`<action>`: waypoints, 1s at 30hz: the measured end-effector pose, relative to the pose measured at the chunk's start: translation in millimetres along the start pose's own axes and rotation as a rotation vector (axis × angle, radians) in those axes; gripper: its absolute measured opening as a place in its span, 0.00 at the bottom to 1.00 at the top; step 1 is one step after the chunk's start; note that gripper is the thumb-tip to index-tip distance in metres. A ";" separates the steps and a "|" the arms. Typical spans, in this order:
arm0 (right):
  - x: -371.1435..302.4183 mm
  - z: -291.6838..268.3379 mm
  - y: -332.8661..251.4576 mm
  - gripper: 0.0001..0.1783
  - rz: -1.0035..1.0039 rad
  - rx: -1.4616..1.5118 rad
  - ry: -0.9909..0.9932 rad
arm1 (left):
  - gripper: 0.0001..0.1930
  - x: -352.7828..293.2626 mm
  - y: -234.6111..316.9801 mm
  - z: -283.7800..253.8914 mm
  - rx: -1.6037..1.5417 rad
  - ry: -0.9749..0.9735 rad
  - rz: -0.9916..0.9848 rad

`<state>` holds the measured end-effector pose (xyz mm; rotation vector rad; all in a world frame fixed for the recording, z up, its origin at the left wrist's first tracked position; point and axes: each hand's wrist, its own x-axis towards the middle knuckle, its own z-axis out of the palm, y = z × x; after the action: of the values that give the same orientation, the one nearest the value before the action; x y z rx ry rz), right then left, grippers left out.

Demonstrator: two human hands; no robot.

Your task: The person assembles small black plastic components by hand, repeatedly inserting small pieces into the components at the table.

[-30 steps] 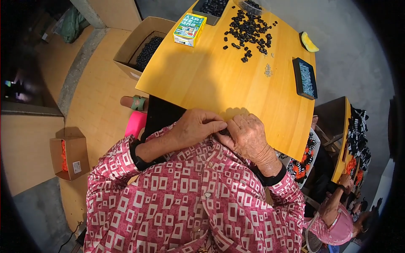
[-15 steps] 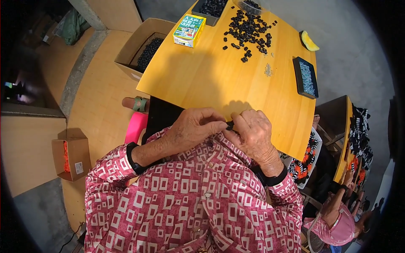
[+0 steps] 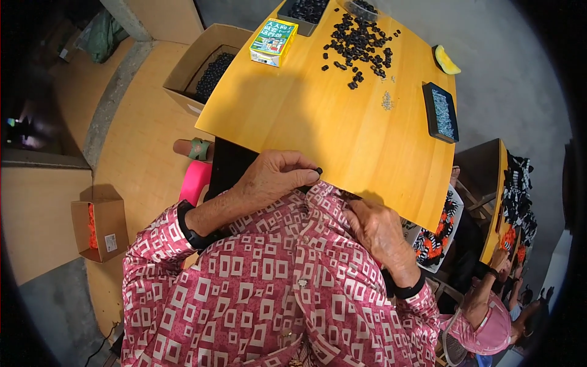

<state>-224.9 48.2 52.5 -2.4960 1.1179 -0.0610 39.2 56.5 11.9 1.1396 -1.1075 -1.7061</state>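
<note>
Between the thumb and forefinger of my left hand (image 3: 275,176) is a small black plastic piece (image 3: 319,171), held just off the table's near edge. My right hand (image 3: 378,229) is lower and to the right, beside my patterned shirt and below the table edge. Its fingers are curled inward; whatever they may hold is hidden. Many loose black pieces (image 3: 361,46) like the held one lie scattered at the far side of the yellow table (image 3: 257,116). Nearer than these is a small heap of tiny silvery parts (image 3: 386,101).
A black tray of small metallic parts (image 3: 440,113) sits at the table's right, near a yellow fruit slice (image 3: 447,60). A printed carton (image 3: 273,43) and a dark bin (image 3: 302,15) stand far left. A cardboard box (image 3: 189,67) is beside the table. Another person (image 3: 480,324) sits at right.
My hands have come apart. The right hand has dropped down and right, toward my lap; the left keeps the black piece and has shifted slightly left and up.
</note>
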 end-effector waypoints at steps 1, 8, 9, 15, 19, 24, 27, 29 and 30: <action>-4.4 7.5 3.4 0.12 -0.006 -0.045 0.047 | 0.11 0.0 0.9 0.2 -0.001 -0.006 0.002; 6.9 31.0 11.3 0.04 -0.114 -0.053 0.144 | 0.12 1.0 4.7 -1.9 0.024 -0.010 0.002; 5.7 26.3 10.1 0.04 -0.169 -0.059 0.222 | 0.12 0.5 4.4 -2.2 0.000 -0.006 0.001; 1.8 -17.5 -11.7 0.07 0.126 0.620 -0.122 | 0.12 -0.6 -0.5 -2.9 -0.030 -0.012 0.017; 19.4 19.9 1.9 0.16 0.010 0.499 0.132 | 0.12 0.7 1.8 -1.6 -0.025 -0.005 0.010; 36.5 0.3 -5.3 0.08 0.043 0.478 -0.238 | 0.12 -1.3 5.6 -1.4 -0.072 -0.005 0.004; 24.8 -14.7 -8.4 0.06 -0.054 -0.008 -0.018 | 0.12 -1.7 2.6 1.6 -0.172 0.011 -0.045; 27.5 -30.1 -16.2 0.05 -0.061 0.059 0.084 | 0.12 -2.2 6.7 2.0 -0.165 0.013 -0.059; 30.2 -36.0 -21.1 0.06 -0.166 -0.079 0.218 | 0.12 -1.5 8.2 2.8 -0.155 0.010 -0.072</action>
<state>-196.7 26.6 89.8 -2.6993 1.0085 -0.3497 38.1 56.0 20.6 1.1006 -0.9205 -1.8069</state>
